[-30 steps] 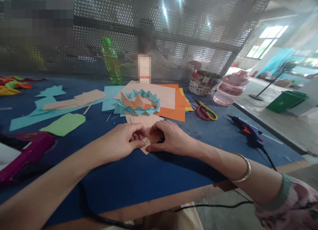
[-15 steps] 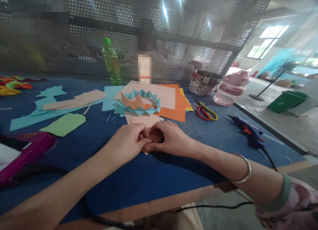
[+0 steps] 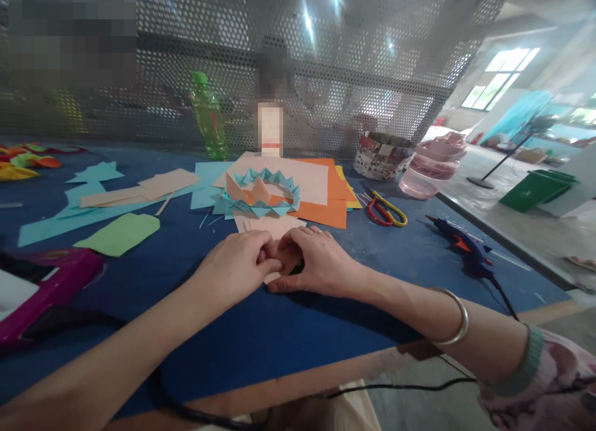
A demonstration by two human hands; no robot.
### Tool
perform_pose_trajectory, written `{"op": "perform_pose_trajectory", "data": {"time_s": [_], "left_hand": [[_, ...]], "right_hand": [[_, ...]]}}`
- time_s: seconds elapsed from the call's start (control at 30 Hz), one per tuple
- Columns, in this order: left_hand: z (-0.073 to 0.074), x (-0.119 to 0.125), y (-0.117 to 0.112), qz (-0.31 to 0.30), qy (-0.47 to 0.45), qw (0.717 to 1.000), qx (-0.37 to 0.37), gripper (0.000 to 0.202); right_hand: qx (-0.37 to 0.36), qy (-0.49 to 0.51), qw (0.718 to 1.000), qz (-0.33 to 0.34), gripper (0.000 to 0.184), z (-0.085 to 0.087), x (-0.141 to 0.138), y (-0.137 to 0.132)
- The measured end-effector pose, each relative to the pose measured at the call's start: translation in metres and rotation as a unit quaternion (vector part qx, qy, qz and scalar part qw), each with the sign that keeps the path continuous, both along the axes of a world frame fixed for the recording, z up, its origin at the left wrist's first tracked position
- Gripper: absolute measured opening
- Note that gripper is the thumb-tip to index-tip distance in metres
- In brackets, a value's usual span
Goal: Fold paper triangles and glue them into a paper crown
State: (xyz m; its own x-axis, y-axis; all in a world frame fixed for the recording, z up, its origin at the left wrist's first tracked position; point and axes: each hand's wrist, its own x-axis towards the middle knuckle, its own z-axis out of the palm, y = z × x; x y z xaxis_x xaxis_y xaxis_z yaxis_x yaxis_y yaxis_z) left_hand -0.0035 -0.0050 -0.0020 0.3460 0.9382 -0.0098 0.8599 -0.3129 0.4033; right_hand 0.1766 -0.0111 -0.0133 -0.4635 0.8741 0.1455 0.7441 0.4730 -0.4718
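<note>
Both hands meet over a small piece of peach paper [image 3: 289,261] at the front middle of the blue table. My left hand [image 3: 242,257] is closed, its thumb and fingers pinching the paper's left side. From the right, my right hand [image 3: 321,260] curls round the paper, thumb low and fingers on top. Much of the piece is hidden by the fingers. Just beyond them lies more peach paper [image 3: 244,223]. Behind that sits a ring of folded blue paper points [image 3: 291,201], with two peach points [image 3: 261,190] at its near left side.
Sheets of orange [image 3: 333,215] and blue paper lie behind. Scissors [image 3: 387,210], a glue gun [image 3: 460,241], a pink water bottle [image 3: 431,167] and a patterned round container [image 3: 382,158] stand or lie right. Left are green paper [image 3: 118,234], a green bottle [image 3: 209,123] and a magenta device [image 3: 69,263].
My right thumb has shifted slightly down and left, away from my left thumb along the paper's lower edge. Both hands otherwise stay in place on the peach paper.
</note>
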Motion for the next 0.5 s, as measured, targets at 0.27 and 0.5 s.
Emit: {"op": "perform_pose_trajectory", "data": {"time_s": [0.27, 0.5], "left_hand": [[0.0031, -0.0035, 0.0, 0.04, 0.043, 0.998, 0.026, 0.021], [0.0054, -0.0026, -0.0053, 0.024, -0.012, 0.996, 0.087, 0.026]], "right_hand": [[0.0, 0.005, 1.0, 0.009, 0.062, -0.002, 0.0006, 0.0001], [0.011, -0.01, 1.0, 0.004, 0.063, -0.0024, 0.0004, 0.001]]}}
